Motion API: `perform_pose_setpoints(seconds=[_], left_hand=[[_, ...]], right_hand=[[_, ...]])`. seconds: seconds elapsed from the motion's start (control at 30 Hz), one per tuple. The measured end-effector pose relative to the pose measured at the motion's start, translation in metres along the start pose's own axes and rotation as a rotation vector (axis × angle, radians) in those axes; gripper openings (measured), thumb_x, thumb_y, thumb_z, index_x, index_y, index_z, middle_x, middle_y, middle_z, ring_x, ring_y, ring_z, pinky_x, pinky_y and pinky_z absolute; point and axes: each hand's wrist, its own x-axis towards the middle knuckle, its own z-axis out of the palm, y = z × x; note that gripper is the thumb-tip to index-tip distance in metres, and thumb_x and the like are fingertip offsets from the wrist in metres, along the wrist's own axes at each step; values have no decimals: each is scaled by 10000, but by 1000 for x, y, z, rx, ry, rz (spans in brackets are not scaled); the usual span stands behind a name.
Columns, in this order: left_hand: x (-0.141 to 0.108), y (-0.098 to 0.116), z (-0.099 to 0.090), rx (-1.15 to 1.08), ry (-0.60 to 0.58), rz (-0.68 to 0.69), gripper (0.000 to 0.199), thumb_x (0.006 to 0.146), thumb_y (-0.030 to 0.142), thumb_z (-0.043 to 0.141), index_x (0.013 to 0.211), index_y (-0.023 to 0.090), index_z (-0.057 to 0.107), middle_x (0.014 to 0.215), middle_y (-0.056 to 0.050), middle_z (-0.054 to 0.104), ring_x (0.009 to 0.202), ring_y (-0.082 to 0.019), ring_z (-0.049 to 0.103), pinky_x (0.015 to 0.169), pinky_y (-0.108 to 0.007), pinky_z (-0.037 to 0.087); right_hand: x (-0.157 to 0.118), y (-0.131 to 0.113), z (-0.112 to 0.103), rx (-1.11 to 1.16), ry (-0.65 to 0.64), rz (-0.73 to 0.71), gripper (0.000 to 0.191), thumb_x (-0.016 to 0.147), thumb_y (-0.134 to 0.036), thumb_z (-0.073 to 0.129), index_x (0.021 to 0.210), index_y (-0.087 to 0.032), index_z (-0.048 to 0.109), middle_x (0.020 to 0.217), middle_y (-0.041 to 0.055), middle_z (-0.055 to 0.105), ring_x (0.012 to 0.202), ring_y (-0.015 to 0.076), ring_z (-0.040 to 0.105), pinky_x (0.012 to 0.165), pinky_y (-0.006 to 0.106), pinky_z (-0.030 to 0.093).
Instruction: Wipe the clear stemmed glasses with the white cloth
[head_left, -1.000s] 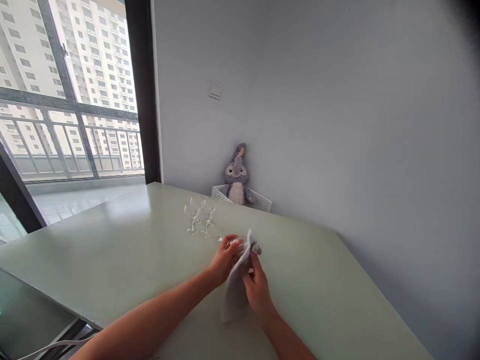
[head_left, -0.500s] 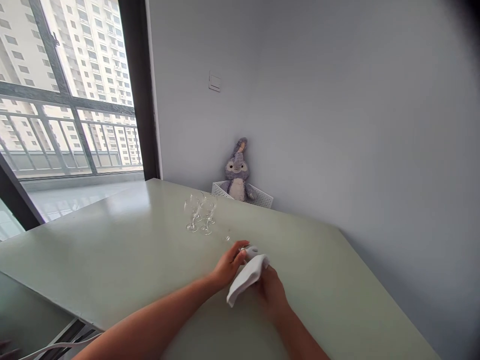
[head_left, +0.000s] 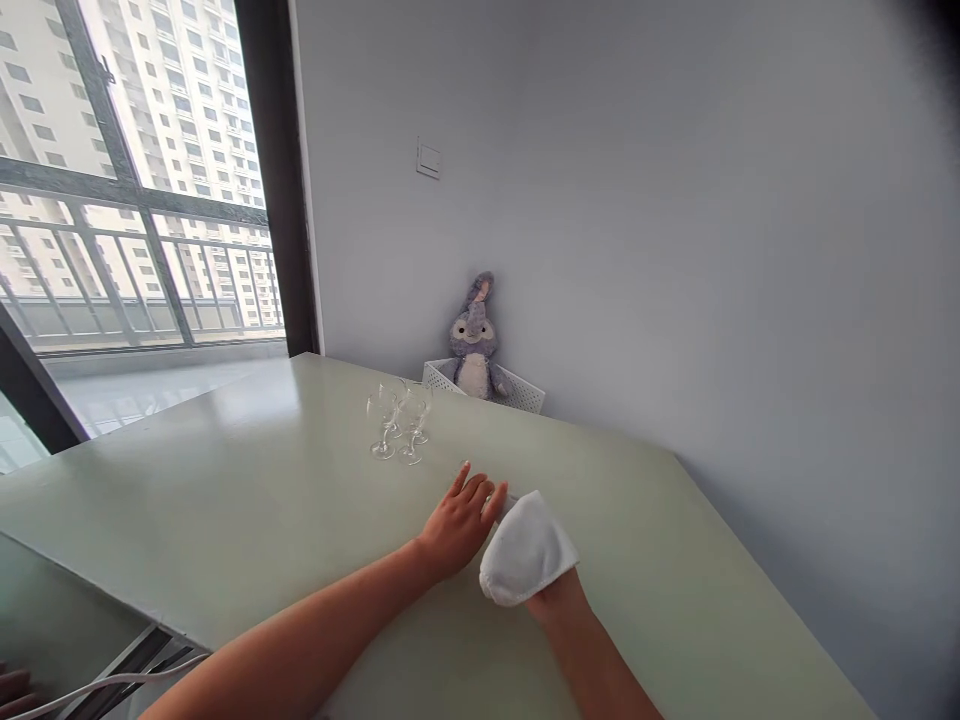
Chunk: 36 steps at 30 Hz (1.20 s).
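Observation:
My left hand (head_left: 459, 522) is closed around a clear wine glass (head_left: 513, 496). Only a sliver of its rim shows beside the thumb, with the rest hidden behind the fingers and cloth. A white cloth (head_left: 529, 550) drapes over my right hand (head_left: 559, 597), covering its fingers, and lies against the mouth of the glass. Both hands are close together, low over the pale green table (head_left: 315, 520). Beyond my left hand, several clear stemmed glasses (head_left: 411, 432) stand upright in a tight group.
A grey plush rabbit (head_left: 474, 352) sits in a white perforated basket (head_left: 525, 393) behind the table's far edge. Walls rise behind and to the right. A large window (head_left: 135, 190) is at left. A white cable (head_left: 112, 682) runs by the lower left edge.
My right hand has turned, and the cloth now spreads wide over it. My left hand's fingers have shifted around the glass, hiding more of it. The standing glasses have stayed put.

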Motion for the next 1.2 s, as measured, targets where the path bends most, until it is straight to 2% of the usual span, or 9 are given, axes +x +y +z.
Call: perform_pose_setpoints(seconds=[0.13, 0.23, 0.33, 0.43, 0.6, 0.73, 0.9, 1.1, 1.2], left_hand=[[-4, -8, -5, 138, 30, -13, 54, 720, 202, 580, 764, 232, 590, 667, -76, 537, 752, -234, 530, 924, -429, 290], [-6, -8, -17, 152, -23, -20, 110, 654, 169, 624, 733, 236, 584, 617, -53, 520, 640, -205, 492, 818, -384, 346], [-5, -3, -25, 17, -73, -132, 181, 588, 129, 665, 729, 225, 602, 597, -49, 521, 633, -204, 493, 825, -380, 347], [-1, 5, -24, -125, 40, -228, 131, 626, 136, 654, 724, 213, 613, 648, -80, 552, 786, -245, 535, 910, -413, 319], [2, 11, -17, 319, 45, 128, 214, 770, 177, 542, 973, 232, 581, 915, -67, 617, 1008, -213, 522, 1010, -441, 261], [1, 5, -21, 867, -95, 404, 266, 836, 224, 480, 1100, 237, 507, 834, -14, 642, 840, -147, 575, 1016, -453, 213], [-1, 1, -22, 886, -245, 297, 426, 753, 522, 514, 1044, 212, 533, 587, 26, 594, 595, -126, 550, 853, -357, 341], [3, 8, -17, 1044, -66, 321, 235, 808, 268, 525, 1041, 246, 544, 806, -30, 638, 873, -183, 519, 929, -408, 245], [6, 6, -23, 984, -134, 304, 135, 809, 310, 524, 898, 232, 590, 693, -12, 618, 798, -163, 517, 909, -385, 262]], right_hand=[[-8, -4, 18, -73, 13, 99, 385, 714, -550, 467, 519, -224, 526, 443, -15, 460, 445, 154, 437, 423, 284, 363], [-12, -15, 23, -374, -120, -3, 260, 672, -385, 572, 495, -202, 518, 473, -24, 467, 473, 130, 416, 446, 246, 315], [-13, -26, 24, -540, -178, -141, 163, 642, -289, 593, 516, -197, 544, 523, -21, 508, 518, 128, 439, 487, 233, 319], [-12, -30, 27, -375, -102, -58, 191, 646, -268, 569, 481, -188, 515, 482, -25, 484, 489, 121, 431, 469, 231, 332], [-2, -32, 23, 252, 71, 328, 161, 625, -328, 607, 588, -178, 562, 468, -34, 490, 422, 97, 421, 412, 224, 364], [5, -42, 3, 221, -134, 353, 211, 606, -344, 655, 574, -149, 583, 471, -22, 504, 415, 95, 443, 393, 220, 370], [6, -57, -12, -105, -324, 271, 177, 656, -290, 630, 582, -131, 615, 509, -15, 530, 475, 107, 472, 466, 236, 385], [10, -42, -10, 102, -43, 278, 162, 621, -280, 641, 565, -141, 579, 482, -40, 447, 474, 77, 371, 467, 214, 309], [8, -44, -8, 38, -103, 285, 170, 636, -283, 621, 555, -147, 559, 487, -41, 424, 485, 81, 349, 471, 217, 288]])
